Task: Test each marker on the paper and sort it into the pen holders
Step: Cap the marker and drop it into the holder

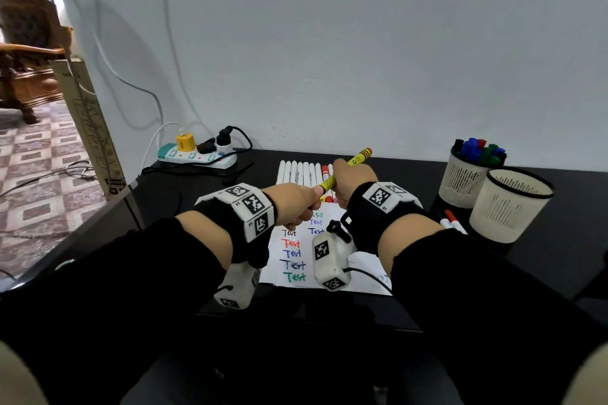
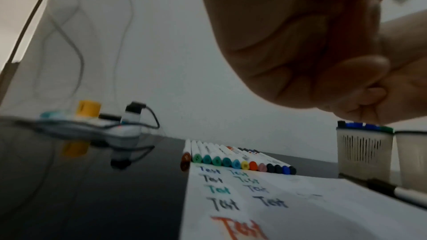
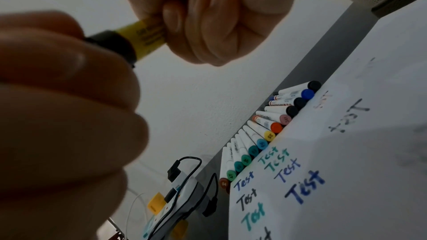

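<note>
A yellow marker (image 1: 345, 171) is held slanted above the paper (image 1: 365, 265), its striped end pointing up and right. My right hand (image 1: 342, 187) grips its barrel (image 3: 145, 37) in a fist. My left hand (image 1: 312, 202) curls round its lower end, where a black cap (image 3: 110, 43) sits against the barrel. The paper (image 3: 369, 171) bears several "Test" words in different colours. A row of capped markers (image 1: 302, 173) lies along the paper's far edge. Two white mesh pen holders stand at the right: the far one (image 1: 460, 181) holds several markers, the near one (image 1: 506, 207) looks empty.
Two markers (image 1: 454, 222) lie on the black table beside the near holder. A power strip (image 1: 197, 154) with plugs and cables sits at the back left by the wall. The table's left edge drops to a patterned floor.
</note>
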Demonstrator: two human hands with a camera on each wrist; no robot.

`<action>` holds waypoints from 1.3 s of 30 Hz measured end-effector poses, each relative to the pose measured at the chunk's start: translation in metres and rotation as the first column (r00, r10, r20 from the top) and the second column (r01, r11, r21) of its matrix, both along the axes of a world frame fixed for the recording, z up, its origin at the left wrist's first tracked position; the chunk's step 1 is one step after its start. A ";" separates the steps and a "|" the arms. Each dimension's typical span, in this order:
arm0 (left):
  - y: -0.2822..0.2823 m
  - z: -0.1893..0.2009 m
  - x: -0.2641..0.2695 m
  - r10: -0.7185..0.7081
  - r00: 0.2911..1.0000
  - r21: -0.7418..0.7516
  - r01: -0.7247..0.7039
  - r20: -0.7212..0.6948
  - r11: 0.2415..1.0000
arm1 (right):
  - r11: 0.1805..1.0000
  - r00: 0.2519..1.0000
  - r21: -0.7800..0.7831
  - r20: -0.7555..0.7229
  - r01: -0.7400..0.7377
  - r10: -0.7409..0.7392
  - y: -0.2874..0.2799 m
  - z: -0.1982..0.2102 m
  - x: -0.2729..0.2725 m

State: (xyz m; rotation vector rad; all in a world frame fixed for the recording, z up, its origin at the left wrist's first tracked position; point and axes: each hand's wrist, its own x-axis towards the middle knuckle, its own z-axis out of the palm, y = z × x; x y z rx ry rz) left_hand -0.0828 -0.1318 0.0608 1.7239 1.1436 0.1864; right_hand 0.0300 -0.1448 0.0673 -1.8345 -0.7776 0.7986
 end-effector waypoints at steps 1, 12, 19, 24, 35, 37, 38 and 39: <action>0.000 -0.001 -0.001 -0.007 0.999 0.077 0.010 -0.040 0.997 | 1.000 1.000 -0.015 0.013 0.015 -0.015 0.001 0.001 -0.001; -0.003 0.001 -0.012 -0.039 0.995 0.025 0.036 0.094 0.999 | 1.000 1.000 0.024 -0.027 -0.012 0.013 0.006 0.003 -0.004; 0.009 -0.005 -0.048 0.014 0.954 0.446 0.127 -0.301 0.886 | 0.982 0.981 -0.022 -0.039 0.187 -0.188 -0.005 0.005 0.041; 0.016 -0.014 -0.038 0.015 0.927 0.452 0.168 -0.374 0.876 | 0.994 0.976 0.013 -0.190 0.106 -0.102 0.003 -0.009 0.031; 0.035 -0.037 -0.034 0.155 0.944 0.511 0.018 -0.293 0.859 | 0.997 0.938 -0.004 -0.338 0.075 -0.072 -0.007 -0.049 0.031; 0.037 -0.040 -0.033 0.149 0.945 0.499 0.018 -0.293 0.866 | 0.997 0.939 -0.005 -0.337 0.075 -0.072 -0.007 -0.056 0.030; 0.038 -0.041 -0.033 0.147 0.944 0.492 0.019 -0.296 0.870 | 0.998 0.939 -0.010 -0.337 0.068 -0.068 -0.006 -0.060 0.029; 0.038 -0.040 -0.033 0.148 0.944 0.491 0.018 -0.296 0.871 | 0.998 0.941 -0.021 -0.332 0.055 -0.059 -0.007 -0.063 0.027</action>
